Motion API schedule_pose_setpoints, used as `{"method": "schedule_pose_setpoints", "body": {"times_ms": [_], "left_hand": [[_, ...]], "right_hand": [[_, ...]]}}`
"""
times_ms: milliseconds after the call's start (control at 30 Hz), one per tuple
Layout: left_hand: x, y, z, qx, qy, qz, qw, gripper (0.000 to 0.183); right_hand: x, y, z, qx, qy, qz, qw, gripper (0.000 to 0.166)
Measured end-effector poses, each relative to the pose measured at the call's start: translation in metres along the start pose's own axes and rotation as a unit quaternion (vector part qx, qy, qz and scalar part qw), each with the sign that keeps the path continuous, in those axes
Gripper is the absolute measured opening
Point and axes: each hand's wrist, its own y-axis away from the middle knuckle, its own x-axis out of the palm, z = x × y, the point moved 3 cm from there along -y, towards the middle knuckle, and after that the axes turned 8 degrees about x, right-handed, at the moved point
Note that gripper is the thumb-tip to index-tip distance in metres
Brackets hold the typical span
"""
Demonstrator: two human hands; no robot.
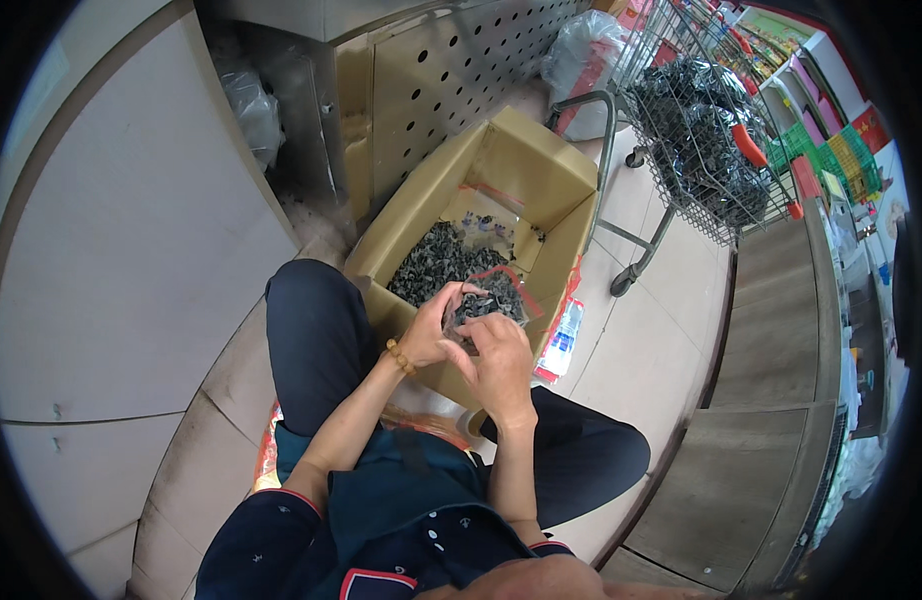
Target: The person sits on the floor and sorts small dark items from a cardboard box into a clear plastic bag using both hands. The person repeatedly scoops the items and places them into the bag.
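Observation:
My left hand (432,328) holds the left side of a clear plastic bag with a red strip along its edge (532,298). Dark, curled dried pieces, which look like black fungus (485,303), fill the bag. On its near side my right hand (498,352) grips the bag, fingers curled over the contents and partly hiding them. Both hands are above the near part of an open cardboard box (540,161). More of the loose dark pieces (440,259) lie in the box, beside a flat clear bag with a red strip (482,216).
A metal shopping cart (656,161) loaded with shiny black bags (705,127) stands beyond the box to the right. Packaging with red and blue print (562,341) lies against the box's right side. A perforated panel (461,82) rises behind it, and pale cabinet doors (123,225) stand left.

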Motion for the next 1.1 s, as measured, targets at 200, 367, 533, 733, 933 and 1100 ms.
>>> {"method": "schedule_pose_setpoints", "body": {"times_ms": [200, 367, 533, 733, 933, 1100], "left_hand": [[0.001, 0.006, -0.005, -0.009, -0.057, 0.007, 0.998, 0.057], [0.002, 0.002, -0.007, 0.048, 0.030, -0.025, 0.998, 0.058], [0.002, 0.002, -0.007, 0.000, 0.085, -0.022, 0.996, 0.059], [0.001, 0.009, 0.000, 0.002, -0.044, -0.018, 0.999, 0.062], [0.003, 0.005, 0.003, 0.000, 0.019, -0.032, 0.999, 0.062], [0.000, 0.003, -0.011, -0.007, 0.078, -0.064, 0.995, 0.071]], "right_hand": [[-0.009, -0.015, 0.004, 0.047, -0.014, 0.005, 0.999, 0.031], [0.000, -0.017, 0.001, 0.064, -0.005, 0.095, 0.993, 0.036], [-0.007, -0.018, 0.008, 0.048, -0.039, 0.101, 0.993, 0.038], [-0.015, -0.018, 0.008, 0.044, -0.009, 0.050, 0.998, 0.041], [-0.012, -0.017, -0.004, 0.082, 0.047, 0.102, 0.990, 0.038], [-0.046, -0.016, -0.021, 0.080, -0.119, -0.134, 0.980, 0.007]]}}
